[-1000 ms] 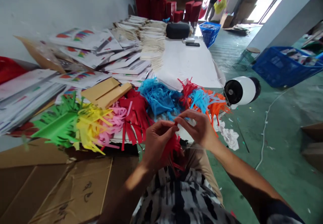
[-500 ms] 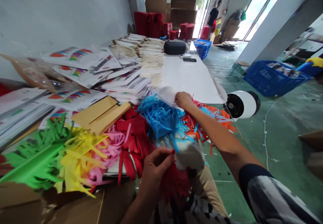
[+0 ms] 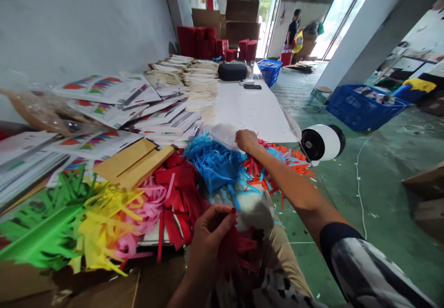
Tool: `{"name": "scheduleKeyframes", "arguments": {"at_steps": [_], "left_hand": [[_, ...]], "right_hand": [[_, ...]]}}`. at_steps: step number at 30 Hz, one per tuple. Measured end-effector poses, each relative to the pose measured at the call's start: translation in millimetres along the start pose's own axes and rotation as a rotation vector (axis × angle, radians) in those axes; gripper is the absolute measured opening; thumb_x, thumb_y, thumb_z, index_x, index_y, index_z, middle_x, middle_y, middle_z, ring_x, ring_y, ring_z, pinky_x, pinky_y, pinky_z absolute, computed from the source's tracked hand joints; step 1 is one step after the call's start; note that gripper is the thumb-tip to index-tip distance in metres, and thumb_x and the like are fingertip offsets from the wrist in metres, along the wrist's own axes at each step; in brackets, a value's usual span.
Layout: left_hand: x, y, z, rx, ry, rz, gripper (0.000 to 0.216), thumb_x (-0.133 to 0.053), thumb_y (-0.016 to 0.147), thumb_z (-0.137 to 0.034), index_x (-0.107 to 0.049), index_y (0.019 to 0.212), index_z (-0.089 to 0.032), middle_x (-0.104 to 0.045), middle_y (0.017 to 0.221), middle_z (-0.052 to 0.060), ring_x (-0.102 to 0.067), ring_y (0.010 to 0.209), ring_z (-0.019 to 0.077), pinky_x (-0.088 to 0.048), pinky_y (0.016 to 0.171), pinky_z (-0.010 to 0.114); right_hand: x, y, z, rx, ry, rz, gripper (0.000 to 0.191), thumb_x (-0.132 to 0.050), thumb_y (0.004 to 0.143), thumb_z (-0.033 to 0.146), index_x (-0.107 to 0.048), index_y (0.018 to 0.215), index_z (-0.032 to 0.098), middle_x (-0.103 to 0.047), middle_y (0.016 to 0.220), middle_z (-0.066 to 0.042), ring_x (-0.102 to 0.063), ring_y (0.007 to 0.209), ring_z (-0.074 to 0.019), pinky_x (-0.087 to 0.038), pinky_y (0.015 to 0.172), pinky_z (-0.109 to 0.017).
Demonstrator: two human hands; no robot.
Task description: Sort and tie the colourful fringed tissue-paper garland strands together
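At the lower middle, my left hand [image 3: 211, 234] pinches the top of a red paper fringe [image 3: 239, 248], whose strips hang below over my lap. My right hand [image 3: 247, 141] reaches forward with curled fingers at the edge of a clear plastic dish [image 3: 222, 134]; what its fingertips hold is hidden. Just in front lies a heap of blue paper fringe [image 3: 215, 162]. Orange fringe [image 3: 294, 157] shows under my right forearm. Left of the blue are red fringes [image 3: 182, 187], pink strips [image 3: 154, 197], yellow fringe [image 3: 104, 224] and green fringe [image 3: 45, 220].
Folded tan card [image 3: 133, 160] rests behind the fringes. Printed packets [image 3: 107, 88] pile up along the wall. A white sheet [image 3: 249, 109] covers the table beyond, with a black case [image 3: 232, 71] and a phone [image 3: 252, 86]. A white fan [image 3: 322, 141] and blue crates [image 3: 360, 109] stand at right.
The whole view has shifted slightly, with the scene moving a little left. Both hands keep nearly the same pose; the left still pinches the red fringe. The person at the back has turned.
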State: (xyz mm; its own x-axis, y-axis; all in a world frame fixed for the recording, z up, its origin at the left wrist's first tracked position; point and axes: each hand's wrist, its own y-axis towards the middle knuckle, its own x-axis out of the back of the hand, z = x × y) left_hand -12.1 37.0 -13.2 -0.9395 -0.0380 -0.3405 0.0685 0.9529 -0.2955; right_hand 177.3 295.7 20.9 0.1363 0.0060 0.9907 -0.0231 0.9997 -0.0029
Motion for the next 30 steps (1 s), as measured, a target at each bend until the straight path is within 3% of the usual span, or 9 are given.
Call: {"name": "scheduleKeyframes", "arguments": {"at_steps": [4, 9, 11, 15, 19, 23, 26, 30], "left_hand": [[-0.2, -6.7, -1.6, -0.019, 0.031, 0.039, 0.030, -0.092, 0.075, -0.042, -0.077, 0.089, -0.020, -0.074, 0.084, 0.002, -0.066, 0.077, 0.0135, -0.051, 0.071, 0.019], [0.4, -13.3, -3.2, -0.032, 0.005, -0.011, 0.033, -0.093, 0.074, -0.044, -0.076, 0.089, -0.020, -0.072, 0.079, 0.000, -0.065, 0.073, 0.0118, -0.051, 0.066, 0.017], [-1.5, -18.1, -3.1, -0.053, 0.017, -0.034, 0.033, -0.092, 0.075, -0.044, -0.076, 0.089, -0.020, -0.072, 0.079, 0.000, -0.066, 0.073, 0.0122, -0.052, 0.066, 0.018], [-6.1, -31.5, 0.0, -0.107, 0.111, -0.032, 0.028, -0.089, 0.079, -0.044, -0.078, 0.088, -0.020, -0.072, 0.078, 0.000, -0.065, 0.072, 0.0125, -0.052, 0.067, 0.019], [-8.5, -43.3, 4.4, -0.163, 0.216, -0.051, 0.022, -0.085, 0.083, -0.041, -0.079, 0.090, -0.021, -0.074, 0.078, 0.000, -0.067, 0.071, 0.0134, -0.053, 0.068, 0.021], [-10.1, -49.8, 8.7, -0.220, 0.320, -0.042, 0.017, -0.082, 0.086, -0.037, -0.078, 0.089, -0.020, -0.076, 0.079, 0.000, -0.070, 0.069, 0.0138, -0.054, 0.066, 0.021], [-12.2, -52.2, 12.2, -0.241, 0.328, 0.015, 0.016, -0.079, 0.090, -0.035, -0.076, 0.090, -0.019, -0.077, 0.077, 0.000, -0.072, 0.066, 0.0139, -0.056, 0.064, 0.021], [-14.5, -53.5, 14.9, -0.259, 0.320, 0.072, 0.012, -0.075, 0.093, -0.031, -0.074, 0.091, -0.019, -0.077, 0.075, 0.000, -0.072, 0.064, 0.0130, -0.058, 0.062, 0.021]], "right_hand": [[16.1, -19.8, 0.1, -0.003, 0.095, -0.128, 0.031, -0.048, 0.106, 0.022, -0.069, 0.127, 0.010, -0.076, 0.123, -0.023, -0.071, 0.119, -0.0304, -0.050, 0.098, -0.037], [28.9, -81.8, 4.1, 0.120, 0.243, -0.217, 0.029, -0.049, 0.105, 0.021, -0.069, 0.125, 0.018, -0.080, 0.117, -0.009, -0.073, 0.108, -0.0208, -0.050, 0.092, -0.028], [23.3, -120.0, 5.2, 0.192, 0.353, -0.224, 0.024, -0.054, 0.103, 0.021, -0.071, 0.119, 0.020, -0.081, 0.111, -0.004, -0.074, 0.100, -0.0164, -0.051, 0.087, -0.024], [-0.6, -202.9, 3.4, 0.364, 0.815, -0.284, 0.016, -0.058, 0.102, 0.024, -0.073, 0.107, 0.021, -0.080, 0.096, -0.002, -0.074, 0.087, -0.0160, -0.053, 0.079, -0.027], [-17.5, -264.9, -1.2, 0.333, 0.938, -0.279, 0.011, -0.062, 0.102, 0.025, -0.073, 0.100, 0.024, -0.079, 0.092, -0.001, -0.074, 0.084, -0.0162, -0.055, 0.078, -0.030], [-21.5, -293.4, -3.6, 0.289, 0.939, -0.303, 0.015, -0.064, 0.102, 0.025, -0.069, 0.116, 0.026, -0.081, 0.101, -0.002, -0.078, 0.093, -0.0187, -0.059, 0.085, -0.035], [-21.7, -300.6, -4.4, 0.327, 0.896, -0.280, 0.021, -0.064, 0.102, 0.023, -0.066, 0.123, 0.029, -0.081, 0.105, -0.002, -0.078, 0.103, -0.0209, -0.059, 0.093, -0.039], [-21.7, -303.6, -5.2, 0.375, 0.933, -0.225, 0.026, -0.064, 0.101, 0.018, -0.064, 0.124, 0.029, -0.081, 0.105, -0.001, -0.077, 0.105, -0.0215, -0.060, 0.092, -0.040]]}}
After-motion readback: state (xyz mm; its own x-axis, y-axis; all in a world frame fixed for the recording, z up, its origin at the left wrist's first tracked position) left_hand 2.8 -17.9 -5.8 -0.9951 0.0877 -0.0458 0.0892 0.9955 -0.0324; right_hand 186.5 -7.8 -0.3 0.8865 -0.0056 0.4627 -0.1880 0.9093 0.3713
